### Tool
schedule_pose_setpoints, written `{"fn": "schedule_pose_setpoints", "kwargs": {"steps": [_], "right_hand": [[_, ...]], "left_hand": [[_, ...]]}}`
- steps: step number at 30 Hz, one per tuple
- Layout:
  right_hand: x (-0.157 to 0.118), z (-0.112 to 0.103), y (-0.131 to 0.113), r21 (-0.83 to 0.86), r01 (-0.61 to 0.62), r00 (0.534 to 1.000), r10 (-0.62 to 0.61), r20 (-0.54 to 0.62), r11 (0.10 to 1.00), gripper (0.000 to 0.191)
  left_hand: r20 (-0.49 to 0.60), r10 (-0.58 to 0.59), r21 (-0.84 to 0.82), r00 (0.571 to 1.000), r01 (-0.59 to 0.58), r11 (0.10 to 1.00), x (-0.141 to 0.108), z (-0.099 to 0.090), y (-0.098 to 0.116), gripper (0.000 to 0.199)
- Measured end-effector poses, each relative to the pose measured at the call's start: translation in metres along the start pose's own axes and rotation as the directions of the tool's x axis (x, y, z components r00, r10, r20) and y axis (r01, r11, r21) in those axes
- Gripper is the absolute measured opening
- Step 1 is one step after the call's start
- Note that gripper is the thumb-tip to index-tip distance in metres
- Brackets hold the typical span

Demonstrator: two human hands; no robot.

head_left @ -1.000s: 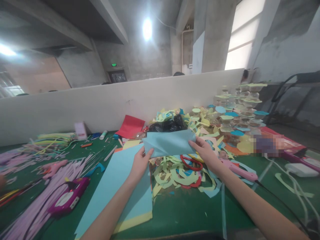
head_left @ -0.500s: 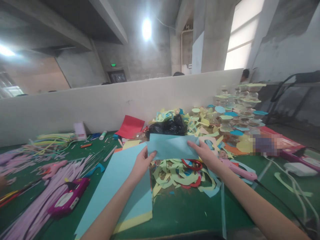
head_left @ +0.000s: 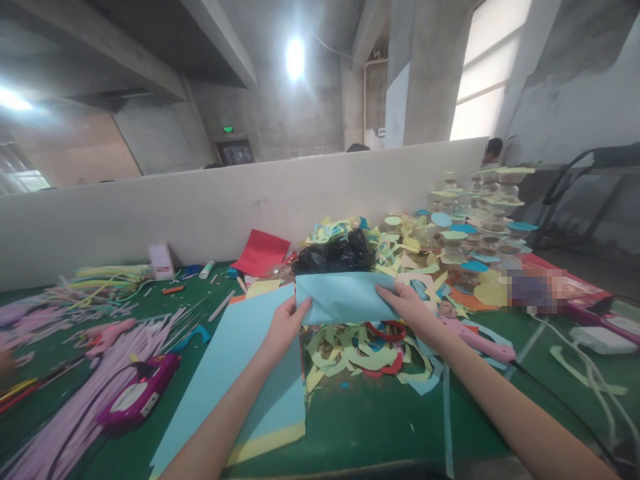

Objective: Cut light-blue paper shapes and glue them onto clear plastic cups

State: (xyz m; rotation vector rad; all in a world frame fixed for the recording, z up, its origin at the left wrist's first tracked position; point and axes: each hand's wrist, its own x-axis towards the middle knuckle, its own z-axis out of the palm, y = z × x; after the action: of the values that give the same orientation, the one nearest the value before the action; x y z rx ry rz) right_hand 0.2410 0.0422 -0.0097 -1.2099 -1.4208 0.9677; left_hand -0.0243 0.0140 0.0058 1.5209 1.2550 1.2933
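Both hands hold up a light blue paper strip (head_left: pixel 345 300) above the table. My left hand (head_left: pixel 286 321) pinches its left end, thumb on the near face. At the right end, my right hand (head_left: pixel 407 303) grips it between thumb and fingers. Large light blue sheets (head_left: pixel 235 360) lie under my left forearm, with a yellow edge showing at the bottom. Below and behind the strip are curled green and yellow paper offcuts (head_left: pixel 325 353) and red-handled scissors (head_left: pixel 387 331), partly hidden by the strip. A pink glue gun (head_left: pixel 477 341) lies beside my right forearm.
A black plastic bag (head_left: pixel 333 257) and red paper (head_left: pixel 263 253) lie near the white partition (head_left: pixel 200 213). Stacked clear cups with paper discs (head_left: pixel 455 247) stand back right. Lilac strips (head_left: pixel 100 393) and a magenta device (head_left: pixel 140 393) lie left. White cables (head_left: pixel 590 373) run at right.
The blue strip has tilted and dipped slightly, so its near face shows more. Both hands keep their hold at its two ends, nearly in place.
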Motion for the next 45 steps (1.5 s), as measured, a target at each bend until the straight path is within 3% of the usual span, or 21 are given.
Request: {"fn": "schedule_pose_setpoints", "kwargs": {"steps": [6, 17, 26, 31, 37, 42, 45], "right_hand": [[0.004, 0.001, 0.003, -0.013, 0.107, 0.987, -0.108, -0.122, 0.994, 0.037], [0.001, 0.010, -0.003, -0.143, 0.102, 0.953, -0.138, -0.269, 0.984, 0.035], [-0.001, 0.003, -0.003, -0.108, 0.135, 0.973, -0.153, -0.173, 0.985, 0.041], [0.000, 0.002, -0.002, -0.113, 0.134, 0.976, -0.150, -0.155, 0.985, 0.040], [0.001, 0.002, -0.002, -0.142, 0.157, 0.971, -0.179, -0.159, 0.977, 0.039], [0.002, 0.003, 0.002, -0.126, 0.196, 0.967, -0.213, -0.138, 0.972, 0.036], [0.002, 0.004, 0.003, -0.110, 0.197, 0.972, -0.209, -0.110, 0.974, 0.034]], "left_hand": [[0.060, -0.068, -0.044, 0.996, 0.071, 0.997, -0.001, 0.003, 0.000, 0.043], [0.021, -0.085, -0.023, 0.996, 0.085, 0.996, 0.004, 0.005, -0.011, 0.039], [-0.010, -0.030, -0.004, 1.000, 0.030, 1.000, 0.001, 0.005, -0.002, 0.034], [0.016, -0.010, 0.033, 1.000, 0.010, 0.999, 0.002, 0.006, -0.008, 0.038], [-0.040, -0.006, 0.038, 0.999, 0.008, 0.999, 0.004, 0.007, -0.014, 0.042], [-0.138, 0.091, 0.069, 0.986, -0.082, 0.994, 0.005, 0.006, -0.012, 0.044], [-0.138, 0.075, 0.047, 0.988, -0.069, 0.996, 0.004, 0.006, -0.009, 0.044]]}}
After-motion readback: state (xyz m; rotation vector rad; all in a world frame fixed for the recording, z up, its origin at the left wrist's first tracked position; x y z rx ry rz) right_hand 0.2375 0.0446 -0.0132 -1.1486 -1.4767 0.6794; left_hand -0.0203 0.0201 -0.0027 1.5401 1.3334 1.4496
